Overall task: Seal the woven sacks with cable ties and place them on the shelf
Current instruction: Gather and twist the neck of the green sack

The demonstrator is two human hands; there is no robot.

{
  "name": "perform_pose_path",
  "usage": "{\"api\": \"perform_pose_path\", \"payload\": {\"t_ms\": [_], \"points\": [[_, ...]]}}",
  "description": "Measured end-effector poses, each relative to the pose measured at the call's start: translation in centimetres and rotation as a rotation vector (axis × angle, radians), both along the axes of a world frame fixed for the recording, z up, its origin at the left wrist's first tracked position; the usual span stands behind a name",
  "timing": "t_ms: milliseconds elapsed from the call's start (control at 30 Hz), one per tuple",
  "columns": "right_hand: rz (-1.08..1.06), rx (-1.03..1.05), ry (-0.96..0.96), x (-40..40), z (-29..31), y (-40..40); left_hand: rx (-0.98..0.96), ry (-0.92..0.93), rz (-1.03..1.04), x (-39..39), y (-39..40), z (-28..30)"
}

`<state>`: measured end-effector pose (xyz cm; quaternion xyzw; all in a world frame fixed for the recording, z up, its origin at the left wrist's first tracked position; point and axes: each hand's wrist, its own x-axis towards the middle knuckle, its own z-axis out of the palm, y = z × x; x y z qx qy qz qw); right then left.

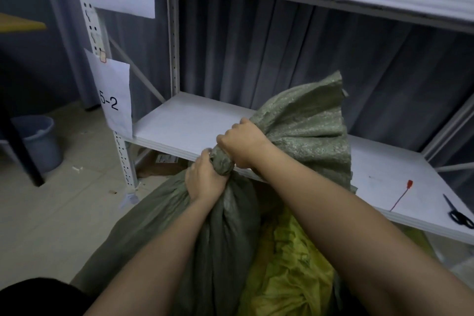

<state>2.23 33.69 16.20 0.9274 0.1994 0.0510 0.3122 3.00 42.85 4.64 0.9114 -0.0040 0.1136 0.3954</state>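
A full green woven sack [225, 233] stands in front of the white shelf [184, 123]. Its mouth is gathered into a twisted neck. My left hand [205, 179] grips the neck from below. My right hand [243, 146] grips it just above, where the loose top of the sack fans out over the shelf edge. A red cable tie [401, 195] lies on the shelf board at the right, apart from both hands. A yellow sack [289, 269] sits beside the green one, under my right forearm.
Black scissors [459, 214] lie near the shelf's right front edge. A paper label reading 5-2 [114, 100] hangs on the left upright. A grey bucket [38, 141] stands on the floor at the left, by a dark table leg. Cardboard lies under the shelf.
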Motion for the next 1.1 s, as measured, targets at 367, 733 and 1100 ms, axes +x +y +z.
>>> {"api": "perform_pose_path", "payload": {"t_ms": [367, 733, 1100], "points": [[0.003, 0.307, -0.250, -1.5, -6.1, -5.0, 0.386, -0.127, -0.375, 2.2, 1.9, 0.0], [-0.134, 0.367, -0.094, -1.9, -8.0, -4.7, 0.349, 0.339, -0.676, 3.3, 3.3, 0.4], [-0.331, 0.494, 0.037, -2.3, -10.1, -3.9, 0.770, -0.082, -0.526, 3.1, 2.9, -0.1]]}}
